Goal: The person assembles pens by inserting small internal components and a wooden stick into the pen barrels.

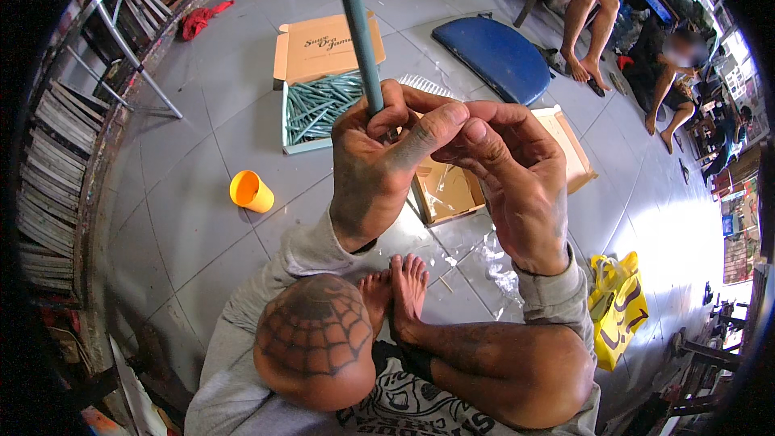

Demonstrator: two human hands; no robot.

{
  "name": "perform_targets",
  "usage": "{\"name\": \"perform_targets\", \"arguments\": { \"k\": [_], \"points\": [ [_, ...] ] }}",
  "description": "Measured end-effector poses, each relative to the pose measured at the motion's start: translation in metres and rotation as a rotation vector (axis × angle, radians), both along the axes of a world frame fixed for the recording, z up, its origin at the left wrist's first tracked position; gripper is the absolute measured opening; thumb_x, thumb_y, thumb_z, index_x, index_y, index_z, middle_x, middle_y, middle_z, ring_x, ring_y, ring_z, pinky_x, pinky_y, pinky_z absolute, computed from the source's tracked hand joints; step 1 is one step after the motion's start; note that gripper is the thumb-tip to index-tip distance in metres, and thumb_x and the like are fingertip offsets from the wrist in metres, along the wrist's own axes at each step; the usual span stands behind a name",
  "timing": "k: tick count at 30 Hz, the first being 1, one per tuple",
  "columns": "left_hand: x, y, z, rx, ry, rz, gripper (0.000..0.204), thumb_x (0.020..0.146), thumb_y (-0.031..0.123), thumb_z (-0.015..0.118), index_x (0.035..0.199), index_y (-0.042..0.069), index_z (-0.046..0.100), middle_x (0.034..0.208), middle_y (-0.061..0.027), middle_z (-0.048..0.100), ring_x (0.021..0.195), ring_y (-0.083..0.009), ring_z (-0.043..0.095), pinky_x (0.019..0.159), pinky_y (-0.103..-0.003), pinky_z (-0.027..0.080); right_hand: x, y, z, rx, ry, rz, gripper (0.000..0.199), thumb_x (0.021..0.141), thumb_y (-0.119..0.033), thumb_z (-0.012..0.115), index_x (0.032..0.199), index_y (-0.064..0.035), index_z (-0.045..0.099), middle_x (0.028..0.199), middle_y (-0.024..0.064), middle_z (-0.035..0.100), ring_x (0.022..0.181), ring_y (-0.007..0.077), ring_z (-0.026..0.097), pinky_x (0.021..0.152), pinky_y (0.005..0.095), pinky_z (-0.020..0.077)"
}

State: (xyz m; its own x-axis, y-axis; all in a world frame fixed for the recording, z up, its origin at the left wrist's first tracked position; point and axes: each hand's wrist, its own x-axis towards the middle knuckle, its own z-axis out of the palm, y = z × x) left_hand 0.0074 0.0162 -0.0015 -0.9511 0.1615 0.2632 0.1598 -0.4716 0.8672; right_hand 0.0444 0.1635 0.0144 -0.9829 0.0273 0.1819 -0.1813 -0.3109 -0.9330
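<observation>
In front of me, my left hand [367, 161] is closed around the lower end of a long dark green pen-like stick [361, 32]. The stick points up, tilted slightly left, with a thinner section at its top. My right hand [521, 173] is closed in a pinch, its thumb and fingertips meeting the thumb and fingertips of my left hand. Whatever lies between those fingertips is too small or hidden to make out. Beyond my left hand, an open cardboard box [311, 146] holds many similar green sticks, its lid folded back.
Behind my hands stands a second open cardboard box [454, 211]. An orange-yellow cup [252, 191] is at left, a yellow plastic bag [617, 307] at right. A blue padded panel [492, 56] lies farther off, near a seated person's legs [593, 16]. Metal legs [137, 56] stand far left.
</observation>
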Motion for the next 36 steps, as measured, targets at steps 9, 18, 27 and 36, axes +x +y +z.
{"name": "perform_targets", "arguments": {
  "k": [9, 18, 27, 36],
  "points": [
    [-0.007, -0.015, 0.001, -0.132, -0.122, -0.300, 0.030, 0.099, 0.032, 0.042, 0.079, 0.010, 0.044, 0.071, 0.0041, 0.036, 0.056, -0.0087, 0.031, 0.053, -0.025, 0.030, 0.003, 0.020, 0.004, -0.025, 0.159, -0.118, 0.020, 0.094, -0.011, 0.067, 0.107, 0.0025, 0.061, 0.094, 0.0082, 0.066, 0.084, 0.0189, 0.067, 0.080, 0.0316, 0.0540],
    [-0.006, -0.024, 0.002, -0.671, 0.232, -0.551, 0.035, 0.101, 0.030, 0.051, 0.113, 0.001, 0.066, 0.102, -0.0051, 0.067, 0.094, -0.0109, 0.057, 0.085, -0.028, 0.045, 0.023, 0.048, 0.054, 0.819, 0.340, -0.210, 0.018, 0.078, -0.021, 0.063, 0.083, -0.0041, 0.060, 0.137, 0.0235, 0.053, 0.112, 0.0233, 0.055, 0.102, 0.0400, 0.0358],
    [-0.004, -0.026, 0.004, -0.664, 0.248, -0.616, 0.034, 0.102, 0.024, 0.054, 0.120, -0.003, 0.064, 0.098, -0.0063, 0.069, 0.087, -0.0093, 0.060, 0.077, -0.026, 0.049, 0.029, 0.047, 0.051, 0.747, -0.029, 0.050, 0.011, 0.084, -0.011, 0.066, 0.085, -0.0001, 0.065, 0.126, 0.0133, 0.062, 0.101, 0.0184, 0.061, 0.092, 0.0322, 0.0454],
    [-0.003, -0.022, -0.002, -0.522, 0.244, -0.596, 0.034, 0.103, 0.026, 0.053, 0.120, -0.001, 0.064, 0.085, -0.0022, 0.065, 0.074, -0.0055, 0.055, 0.067, -0.021, 0.044, 0.026, 0.046, 0.049, 0.743, 0.100, -0.082, 0.012, 0.083, -0.009, 0.070, 0.089, 0.0011, 0.067, 0.124, 0.0174, 0.061, 0.112, 0.0223, 0.057, 0.099, 0.0349, 0.0405]
  ]
}}
